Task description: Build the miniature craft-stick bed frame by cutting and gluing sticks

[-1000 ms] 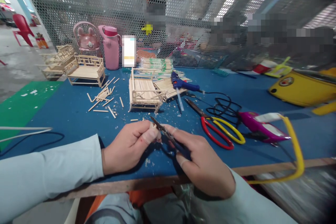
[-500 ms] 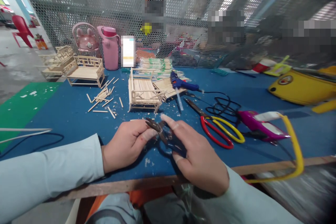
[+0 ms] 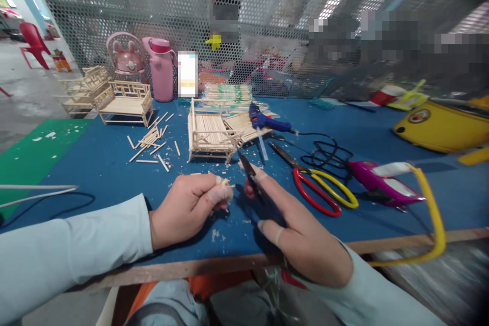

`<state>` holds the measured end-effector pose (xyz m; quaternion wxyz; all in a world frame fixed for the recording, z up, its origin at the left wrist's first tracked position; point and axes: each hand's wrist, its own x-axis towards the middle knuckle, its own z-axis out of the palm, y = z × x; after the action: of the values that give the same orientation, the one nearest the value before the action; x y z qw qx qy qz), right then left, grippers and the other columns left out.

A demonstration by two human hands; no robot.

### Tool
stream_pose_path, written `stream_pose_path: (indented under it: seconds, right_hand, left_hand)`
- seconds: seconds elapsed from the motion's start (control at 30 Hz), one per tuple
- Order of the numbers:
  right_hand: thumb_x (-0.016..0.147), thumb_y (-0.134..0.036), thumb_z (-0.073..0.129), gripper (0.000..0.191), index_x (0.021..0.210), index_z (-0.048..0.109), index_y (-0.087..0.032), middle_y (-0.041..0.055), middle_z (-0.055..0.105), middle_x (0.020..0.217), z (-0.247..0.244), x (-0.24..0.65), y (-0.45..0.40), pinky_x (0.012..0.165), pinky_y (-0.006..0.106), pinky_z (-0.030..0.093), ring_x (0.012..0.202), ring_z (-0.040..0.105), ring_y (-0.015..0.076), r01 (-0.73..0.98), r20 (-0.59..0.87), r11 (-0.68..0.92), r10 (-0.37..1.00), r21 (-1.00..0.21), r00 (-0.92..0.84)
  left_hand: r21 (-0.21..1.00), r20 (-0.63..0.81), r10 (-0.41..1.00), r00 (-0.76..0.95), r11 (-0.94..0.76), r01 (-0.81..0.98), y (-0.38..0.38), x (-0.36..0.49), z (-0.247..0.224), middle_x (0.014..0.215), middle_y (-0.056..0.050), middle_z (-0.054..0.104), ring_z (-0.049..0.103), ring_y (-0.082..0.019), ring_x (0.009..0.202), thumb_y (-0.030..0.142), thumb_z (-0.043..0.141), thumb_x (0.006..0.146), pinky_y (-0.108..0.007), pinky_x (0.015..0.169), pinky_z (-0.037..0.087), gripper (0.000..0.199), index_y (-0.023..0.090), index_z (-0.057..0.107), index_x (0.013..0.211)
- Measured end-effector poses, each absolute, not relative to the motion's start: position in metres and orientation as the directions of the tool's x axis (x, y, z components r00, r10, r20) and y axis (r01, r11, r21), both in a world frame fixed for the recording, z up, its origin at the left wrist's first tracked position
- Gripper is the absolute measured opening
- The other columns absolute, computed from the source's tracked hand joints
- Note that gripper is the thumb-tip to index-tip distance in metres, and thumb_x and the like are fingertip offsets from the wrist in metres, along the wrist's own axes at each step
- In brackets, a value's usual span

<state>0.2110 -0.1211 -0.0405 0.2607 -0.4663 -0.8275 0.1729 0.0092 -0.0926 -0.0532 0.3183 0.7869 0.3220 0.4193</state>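
Note:
My left hand (image 3: pixel 191 209) is closed in a pinch, thumb against fingers, around a short pale wooden stick piece (image 3: pixel 226 183) whose end pokes out at the fingertips; the rest is hidden. My right hand (image 3: pixel 301 224) is wrapped round dark pliers (image 3: pixel 255 178) with blue handles, their jaws pointing up and away. The pliers are apart from the piece, to its right. Just beyond both hands stands a small piece of model furniture (image 3: pixel 210 135) built of thin sticks. To its left lies a loose pile of cut sticks (image 3: pixel 151 140).
A blue glue gun (image 3: pixel 269 121) rests on a stick panel (image 3: pixel 244 127). Scissors (image 3: pixel 324 186) with red and yellow handles and a purple tool (image 3: pixel 382 181) lie right. A pink bottle (image 3: pixel 162 71), a stick bench (image 3: pixel 124 104) and a yellow bag (image 3: pixel 443 125) stand farther back.
The pliers in my right hand have come away from my left fingertips, moving right and turning upward. My left hand has stayed nearly in place, and the piece's end now shows.

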Motion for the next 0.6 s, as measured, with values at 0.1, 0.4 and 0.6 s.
stream_pose_path:
  seconds: [0.1, 0.4, 0.6]
  right_hand:
    - [0.066, -0.007, 0.043, 0.083, 0.146, 0.027, -0.022, 0.0079, 0.040, 0.147, -0.0397, 0.2121, -0.1221, 0.112, 0.046, 0.032, 0.137, 0.035, 0.0252, 0.711, 0.257, 0.497, 0.867, -0.497, -0.427]
    - [0.062, -0.008, 0.042, 0.086, 0.146, 0.028, -0.023, 0.0088, 0.046, 0.140, -0.0468, 0.2051, -0.1288, 0.110, 0.049, 0.034, 0.134, 0.040, 0.0258, 0.759, 0.176, 0.449, 0.891, -0.471, -0.418]
    - [0.064, -0.009, 0.043, 0.084, 0.145, 0.030, -0.024, 0.0086, 0.046, 0.141, -0.0481, 0.2035, -0.1275, 0.110, 0.049, 0.034, 0.133, 0.040, 0.0267, 0.743, 0.200, 0.459, 0.886, -0.487, -0.418]
  left_hand:
    - [0.809, 0.436, 0.789, 0.433, -0.554, 0.195, -0.0923, 0.0091, -0.0546, 0.056, 0.000, 0.060, 0.053, -0.008, 0.053, 0.031, 0.044, 0.093, -0.018, 0.056, 0.041, 0.038, 0.014, 0.058, 0.063]
    - [0.811, 0.431, 0.790, 0.436, -0.551, 0.197, -0.0924, 0.0094, -0.0556, 0.056, -0.001, 0.062, 0.055, -0.009, 0.054, 0.034, 0.046, 0.092, -0.019, 0.056, 0.042, 0.039, 0.014, 0.061, 0.063]
    - [0.802, 0.446, 0.780, 0.439, -0.566, 0.191, -0.0942, 0.0096, -0.0551, 0.059, -0.002, 0.065, 0.057, -0.010, 0.055, 0.030, 0.045, 0.093, -0.019, 0.056, 0.043, 0.039, 0.013, 0.063, 0.063]
